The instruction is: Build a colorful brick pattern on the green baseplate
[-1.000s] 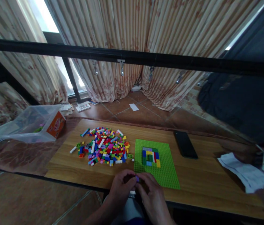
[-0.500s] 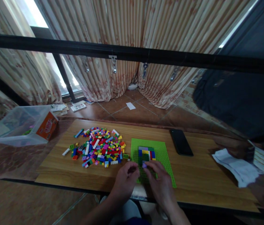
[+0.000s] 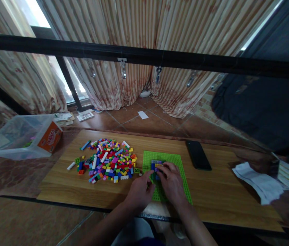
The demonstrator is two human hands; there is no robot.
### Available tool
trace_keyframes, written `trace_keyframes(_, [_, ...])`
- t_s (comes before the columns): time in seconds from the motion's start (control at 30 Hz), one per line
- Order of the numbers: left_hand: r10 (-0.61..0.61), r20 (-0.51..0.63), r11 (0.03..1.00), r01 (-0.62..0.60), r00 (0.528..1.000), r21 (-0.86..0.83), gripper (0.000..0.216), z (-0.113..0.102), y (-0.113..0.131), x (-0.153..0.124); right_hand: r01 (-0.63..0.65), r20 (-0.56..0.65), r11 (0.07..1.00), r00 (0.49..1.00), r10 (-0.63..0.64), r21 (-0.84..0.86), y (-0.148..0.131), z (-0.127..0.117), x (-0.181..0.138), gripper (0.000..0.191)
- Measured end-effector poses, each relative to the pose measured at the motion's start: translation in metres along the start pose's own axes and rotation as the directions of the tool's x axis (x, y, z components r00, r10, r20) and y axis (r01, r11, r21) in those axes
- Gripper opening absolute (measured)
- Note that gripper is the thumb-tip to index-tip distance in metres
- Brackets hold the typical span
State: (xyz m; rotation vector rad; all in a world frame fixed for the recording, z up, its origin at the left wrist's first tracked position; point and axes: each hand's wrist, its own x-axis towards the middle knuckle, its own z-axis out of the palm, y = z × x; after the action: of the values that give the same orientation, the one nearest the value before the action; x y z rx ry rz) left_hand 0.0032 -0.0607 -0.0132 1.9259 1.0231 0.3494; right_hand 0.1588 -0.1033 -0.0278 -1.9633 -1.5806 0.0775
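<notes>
A low build of toy bricks in blue, yellow, grey and other colours sits on a green studded baseplate. My right hand reaches over the right side of the build, fingertips pinched at its middle. Between them is a small purple brick, mostly covered by the fingers. At the near left corner of the build is my left hand. Its index finger points at the build's left side and its thumb is apart from it, with nothing visible between. Whether that finger touches the bricks I cannot tell.
A heap of loose bricks lies left of the baseplate on the wooden board. A black phone lies to the right, with crumpled white paper farther along. A clear plastic bin stands at far left. A dark rail crosses beyond.
My right hand has moved forward from the near edge of the build onto it, with the purple brick. My left hand has shifted slightly, its index finger now stretched toward the build.
</notes>
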Motion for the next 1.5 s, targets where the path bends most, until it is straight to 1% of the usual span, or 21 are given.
trace_keyframes(0.17, [-0.017, 0.035, 0.996, 0.013, 0.999, 0.092, 0.052, -0.001, 0.004, 0.002, 0.018, 0.039, 0.999, 0.999, -0.017, -0.038, -0.004, -0.003, 0.004, 0.019])
trace_keyframes(0.3, [0.002, 0.035, 0.995, -0.006, 0.999, 0.101, 0.049, 0.0, 0.002, 0.002, 0.078, 0.133, 0.989, 0.989, -0.062, -0.123, -0.006, -0.007, 0.011, 0.018])
trace_keyframes(0.47, [-0.001, 0.028, 0.994, -0.002, 1.0, 0.109, 0.047, 0.001, 0.001, 0.002, 0.151, 0.263, 0.963, 0.961, -0.09, -0.223, -0.008, -0.011, 0.022, 0.019])
trace_keyframes(0.53, [0.007, 0.028, 0.994, -0.01, 1.0, 0.111, 0.047, 0.001, 0.001, 0.002, 0.172, 0.287, 0.954, 0.953, -0.097, -0.246, -0.01, -0.011, 0.024, 0.02])
trace_keyframes(0.63, [0.019, 0.025, 0.991, -0.022, 0.999, 0.129, 0.049, 0.003, 0.0, 0.002, 0.173, 0.29, 0.954, 0.952, -0.098, -0.245, -0.01, -0.01, 0.025, 0.022])
trace_keyframes(0.73, [0.024, 0.029, 0.988, -0.028, 0.999, 0.149, 0.049, 0.003, -0.001, 0.002, 0.124, 0.249, 0.976, 0.965, -0.078, -0.178, -0.008, -0.009, 0.023, 0.019])
trace_keyframes(0.8, [0.029, 0.042, 0.987, -0.035, 0.999, 0.154, 0.05, 0.004, -0.002, 0.002, 0.069, 0.186, 0.992, 0.981, -0.049, -0.104, -0.004, -0.009, 0.021, 0.02])
trace_keyframes(0.9, [0.036, 0.047, 0.983, -0.044, 0.998, 0.18, 0.053, 0.003, -0.001, 0.001, -0.035, 0.075, 0.999, 0.997, 0.034, 0.006, 0.003, -0.01, 0.016, 0.021])
trace_keyframes(0.97, [0.041, 0.051, 0.974, -0.051, 0.998, 0.219, 0.055, 0.003, 0.001, 0.001, -0.107, 0.037, 0.992, 0.994, 0.105, 0.063, 0.006, -0.01, 0.012, 0.02])
trace_keyframes(1.07, [0.047, 0.073, 0.951, -0.067, 0.996, 0.303, 0.058, 0.003, 0.005, 0.002, -0.202, 0.029, 0.972, 0.979, 0.2, 0.115, 0.007, -0.008, 0.011, 0.018])
trace_keyframes(1.17, [0.038, 0.108, 0.917, -0.078, 0.993, 0.392, 0.06, 0.004, 0.009, 0.003, -0.254, 0.041, 0.96, 0.967, 0.25, 0.121, 0.005, -0.006, 0.015, 0.018])
trace_keyframes(1.3, [0.018, 0.139, 0.885, -0.081, 0.99, 0.459, 0.06, 0.006, 0.013, 0.005, -0.28, 0.066, 0.957, 0.959, 0.275, 0.08, 0.003, -0.005, 0.023, 0.017])
trace_keyframes(1.5, [-0.004, 0.144, 0.877, -0.065, 0.99, 0.476, 0.059, 0.005, 0.019, 0.005, -0.288, 0.078, 0.957, 0.955, 0.285, 0.026, 0.002, -0.005, 0.028, 0.016])
